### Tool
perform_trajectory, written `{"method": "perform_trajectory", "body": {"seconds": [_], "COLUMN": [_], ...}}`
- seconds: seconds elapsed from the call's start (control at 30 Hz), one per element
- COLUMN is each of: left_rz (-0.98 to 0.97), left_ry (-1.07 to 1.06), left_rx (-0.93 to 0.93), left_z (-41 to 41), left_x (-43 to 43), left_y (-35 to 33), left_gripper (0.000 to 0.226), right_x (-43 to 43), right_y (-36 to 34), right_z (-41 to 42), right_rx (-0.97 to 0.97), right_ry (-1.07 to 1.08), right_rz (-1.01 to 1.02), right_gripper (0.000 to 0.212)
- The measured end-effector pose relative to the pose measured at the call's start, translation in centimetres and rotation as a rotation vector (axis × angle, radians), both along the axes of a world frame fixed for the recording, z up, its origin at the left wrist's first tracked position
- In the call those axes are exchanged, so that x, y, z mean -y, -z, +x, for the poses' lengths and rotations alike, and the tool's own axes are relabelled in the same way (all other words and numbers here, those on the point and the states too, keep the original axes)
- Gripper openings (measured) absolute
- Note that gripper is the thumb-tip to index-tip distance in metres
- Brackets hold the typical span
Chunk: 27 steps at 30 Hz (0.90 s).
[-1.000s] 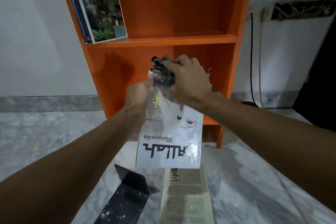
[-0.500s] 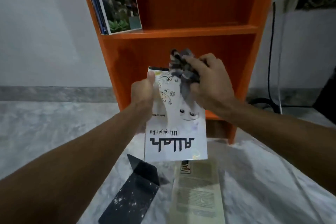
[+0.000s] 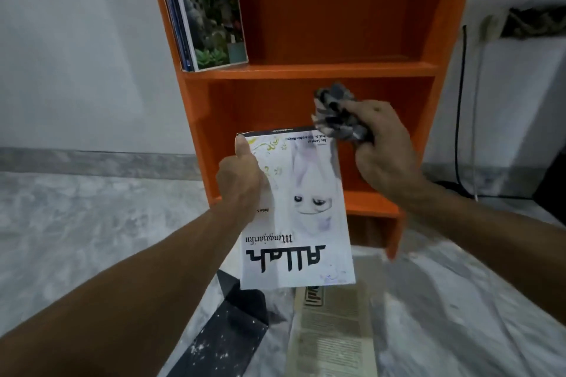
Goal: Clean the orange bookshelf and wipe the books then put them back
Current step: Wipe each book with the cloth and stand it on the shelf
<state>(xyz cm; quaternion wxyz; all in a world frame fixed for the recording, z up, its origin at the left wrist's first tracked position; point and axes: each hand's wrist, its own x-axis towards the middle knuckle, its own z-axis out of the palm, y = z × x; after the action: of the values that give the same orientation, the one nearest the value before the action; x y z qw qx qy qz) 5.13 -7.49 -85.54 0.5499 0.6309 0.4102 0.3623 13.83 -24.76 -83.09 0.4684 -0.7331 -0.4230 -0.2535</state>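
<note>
Left hand (image 3: 242, 180) pinches white book (image 3: 300, 223) by its edge; right hand (image 3: 382, 150) grips balled cloth (image 3: 337, 113) at its top corner. Brace cover, wipe toward left thumb.

Left hand (image 3: 242, 180) and right hand (image 3: 386, 156) are bare, forearms (image 3: 137, 278) bare too.

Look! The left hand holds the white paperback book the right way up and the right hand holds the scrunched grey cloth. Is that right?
Not quite. The head view shows the white paperback book upside down: its black title reads inverted near the lower edge. The rest holds: the left hand grips it, and the right hand grips the scrunched grey cloth.
</note>
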Motion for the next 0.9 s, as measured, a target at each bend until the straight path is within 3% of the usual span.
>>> {"method": "perform_trajectory", "body": {"seconds": [0.07, 0.17, 0.3, 0.4, 0.5, 0.53, 0.6, 0.8, 0.9], "left_rz": [-0.041, -0.137, -0.066, -0.101, -0.098, -0.092, -0.080, -0.148, -0.147], "left_ry": [-0.012, -0.098, -0.193, -0.212, -0.174, -0.159, -0.133, -0.122, -0.131], "left_rx": [0.044, 0.109, 0.102, 0.095, 0.089, 0.094, 0.087, 0.108, 0.152], "left_z": [0.3, 0.1, -1.0, -0.7, -0.2, -0.1, 0.2, 1.2, 1.6], "left_x": [0.4, -0.2, -2.2, -2.2, -1.4, -1.1, -0.5, -0.5, -0.8], "left_y": [-0.5, -1.5, -1.7, -0.8, -0.3, -0.3, 0.0, 1.0, 1.3], "left_gripper": [0.069, 0.066, 0.065, 0.062, 0.059, 0.060, 0.061, 0.049, 0.043], "right_x": [-0.5, 3.0, 8.9, 8.0, 5.7, 5.0, 4.0, 2.8, 2.6], "right_y": [0.5, 7.0, 14.8, 15.0, 15.0, 15.4, 16.9, 20.2, 17.9], "right_z": [-0.8, -4.0, -6.3, -6.1, -5.1, -4.9, -5.0, -5.4, -4.8], "right_rx": [-0.054, -0.094, -0.222, -0.436, -0.814, -0.862, -0.776, -0.437, -0.625], "right_ry": [-0.063, -0.148, -0.277, -0.327, -0.441, -0.414, -0.364, -0.156, -0.171], "right_rz": [-0.060, -0.172, -0.663, -0.829, -0.912, -0.997, -1.177, -1.279, -0.964], "right_gripper": [0.052, 0.047, 0.048, 0.049, 0.046, 0.045, 0.046, 0.057, 0.064]}}
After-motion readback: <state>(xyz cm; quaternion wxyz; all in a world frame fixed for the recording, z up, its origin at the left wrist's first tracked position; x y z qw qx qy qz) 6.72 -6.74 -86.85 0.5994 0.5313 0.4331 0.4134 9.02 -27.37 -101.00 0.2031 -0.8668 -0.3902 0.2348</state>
